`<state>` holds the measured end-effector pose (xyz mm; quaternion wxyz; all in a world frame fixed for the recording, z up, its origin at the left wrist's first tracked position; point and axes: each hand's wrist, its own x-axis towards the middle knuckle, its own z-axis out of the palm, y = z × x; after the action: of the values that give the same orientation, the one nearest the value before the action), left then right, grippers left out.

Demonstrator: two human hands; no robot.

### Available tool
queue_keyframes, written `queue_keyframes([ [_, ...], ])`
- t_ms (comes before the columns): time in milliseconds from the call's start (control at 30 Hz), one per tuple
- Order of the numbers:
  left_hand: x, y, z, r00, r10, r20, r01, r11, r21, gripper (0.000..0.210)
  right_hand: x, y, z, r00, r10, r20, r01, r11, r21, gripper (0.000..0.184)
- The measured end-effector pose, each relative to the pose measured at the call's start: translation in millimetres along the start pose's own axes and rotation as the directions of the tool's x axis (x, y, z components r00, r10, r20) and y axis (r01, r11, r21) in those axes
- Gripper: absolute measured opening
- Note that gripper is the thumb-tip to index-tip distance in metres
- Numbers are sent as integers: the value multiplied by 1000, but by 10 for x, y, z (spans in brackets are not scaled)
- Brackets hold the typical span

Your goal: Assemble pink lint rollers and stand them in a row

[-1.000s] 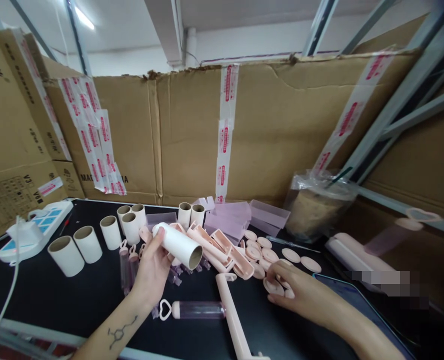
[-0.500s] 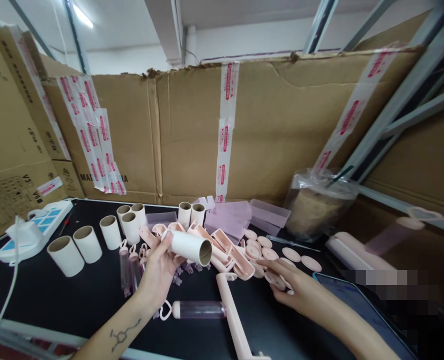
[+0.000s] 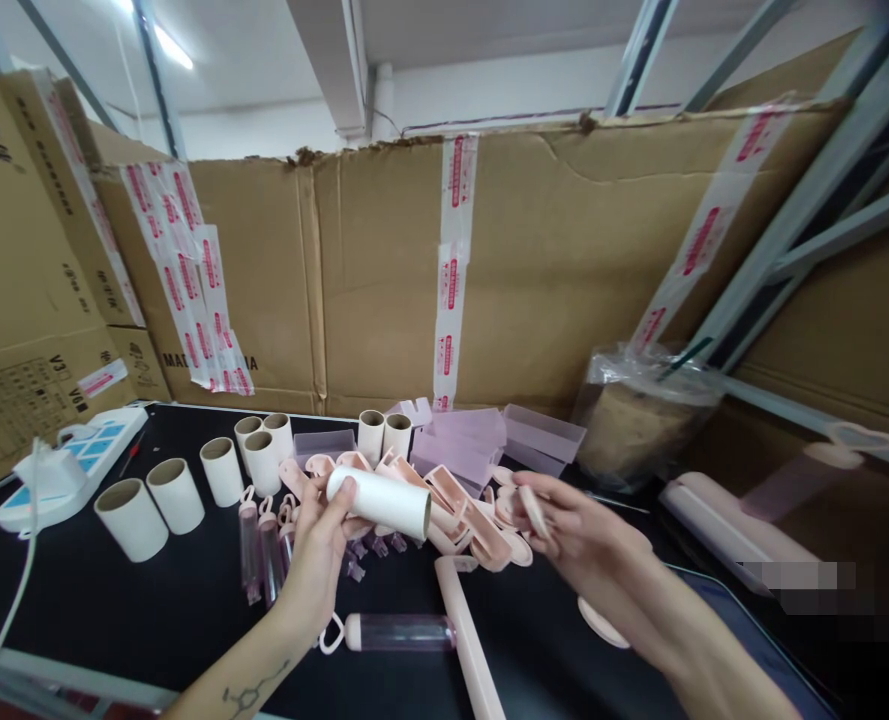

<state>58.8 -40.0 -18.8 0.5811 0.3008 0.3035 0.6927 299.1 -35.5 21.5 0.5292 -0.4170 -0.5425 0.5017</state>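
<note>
A white cardboard tube [image 3: 381, 500] lies sideways in my left hand [image 3: 322, 540], its fingers wrapped around the tube's left part. My right hand [image 3: 579, 535] is raised to the right of the tube, closed on a pink round disc [image 3: 535, 511] that is tilted on edge. Behind both hands is a heap of pink plastic parts [image 3: 481, 530], with more pink discs beside it, partly hidden by my right hand. In front lies a long pink bar [image 3: 468, 640], touching a clear purple tube with a heart-shaped loop [image 3: 403, 632].
Several white cardboard tubes [image 3: 131, 518] stand upright at the left and back. A power strip [image 3: 76, 470] lies far left. Purple sheets [image 3: 459, 440] and a plastic bag [image 3: 635, 420] are at the back. A phone [image 3: 744, 620] lies at right. Cardboard walls [image 3: 369, 280] enclose the table.
My right hand has lifted a pink disc from the pile and brought it up toward the tube. The tube in my left hand has turned, its right end now facing more sideways.
</note>
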Motion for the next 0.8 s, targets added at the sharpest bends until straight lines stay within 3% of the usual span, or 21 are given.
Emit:
queue_keyframes([
  [67, -3, -23, -2, 1000, 6, 15, -6, 1000, -13, 21, -22, 9, 202, 990, 42, 131, -56, 993, 103, 41],
  [100, -7, -33, 0, 1000, 7, 22, -6, 1000, -17, 21, -35, 42, 285, 990, 23, 139, -37, 995, 97, 42],
  [233, -38, -68, 23, 999, -13, 46, 13, 1000, -10, 22, -73, 277, 451, 987, -160, 25, 161, 984, -77, 37],
  [433, -75, -107, 51, 997, -44, 68, 42, 999, 32, 24, -82, 493, 458, 902, -431, -25, 405, 865, -297, 30],
  [667, -113, -81, 60, 994, -67, 85, 65, 998, 27, 25, -107, 475, 499, 920, -390, -31, 369, 891, -264, 39],
  [800, -128, -67, 74, 991, -73, 113, 70, 997, 36, 23, -130, 466, 496, 908, -419, -26, 397, 877, -272, 42],
])
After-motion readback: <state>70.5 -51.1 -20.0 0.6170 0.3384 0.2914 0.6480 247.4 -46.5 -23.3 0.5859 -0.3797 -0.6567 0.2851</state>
